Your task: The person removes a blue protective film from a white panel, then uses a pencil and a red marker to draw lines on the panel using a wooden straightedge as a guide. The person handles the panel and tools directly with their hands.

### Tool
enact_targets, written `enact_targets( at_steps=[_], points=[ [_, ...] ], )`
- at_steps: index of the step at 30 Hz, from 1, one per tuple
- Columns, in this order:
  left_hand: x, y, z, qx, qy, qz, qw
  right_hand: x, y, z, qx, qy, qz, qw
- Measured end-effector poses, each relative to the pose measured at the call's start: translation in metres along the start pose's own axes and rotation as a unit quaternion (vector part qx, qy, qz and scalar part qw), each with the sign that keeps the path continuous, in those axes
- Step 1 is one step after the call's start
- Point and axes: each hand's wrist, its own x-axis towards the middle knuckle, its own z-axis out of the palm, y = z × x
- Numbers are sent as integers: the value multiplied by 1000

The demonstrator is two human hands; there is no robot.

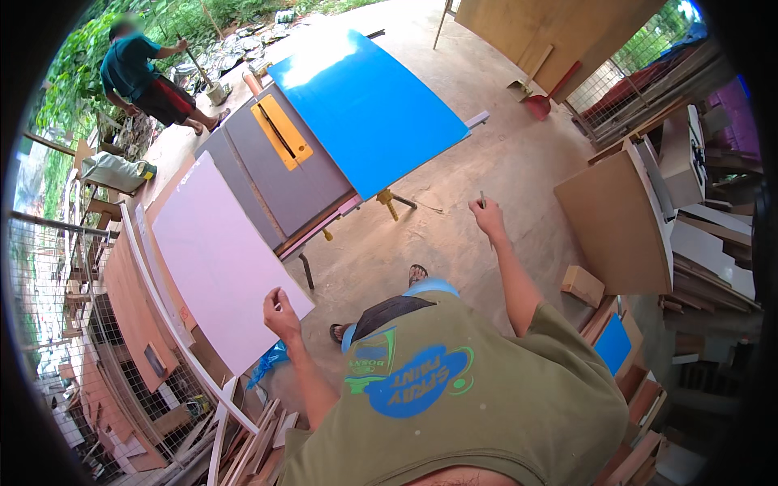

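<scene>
My right hand (487,217) is raised over the concrete floor, its fingers closed around a thin stick-like tool (483,195), perhaps a pencil. My left hand (281,316) is half curled above the near corner of a pale pinkish-white panel (219,261). Whether it touches the panel or holds anything small, I cannot tell. Ahead stands a table saw (292,200) with a grey top and a yellow throat plate (281,130) around a dark slot. A glossy blue sheet (383,115) lies over the saw's right side, reflecting the sky at its far end.
A person (137,79) in a teal shirt stands far left, holding a long handle. A red dustpan (541,104) rests by a leaning plywood board (553,36). Brown board (614,225) and stacked offcuts (717,249) line the right. Wire mesh (61,340) and timber strips (261,437) are left.
</scene>
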Motion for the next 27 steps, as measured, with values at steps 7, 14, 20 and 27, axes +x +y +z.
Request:
enact_targets(
  at_steps=[7,14,20,27],
  points=[
    [-16,137,81,-33,-150,19,988,166,-8,-6,-28,71,-20,997],
    [20,257,256,-61,-297,199,932,221,6,-11,47,29,48,997],
    [8,373,431,34,-324,294,899,238,42,-60,46,-34,26,998],
    [0,396,533,140,-313,251,905,299,107,-104,51,-69,22,996]
  ],
)
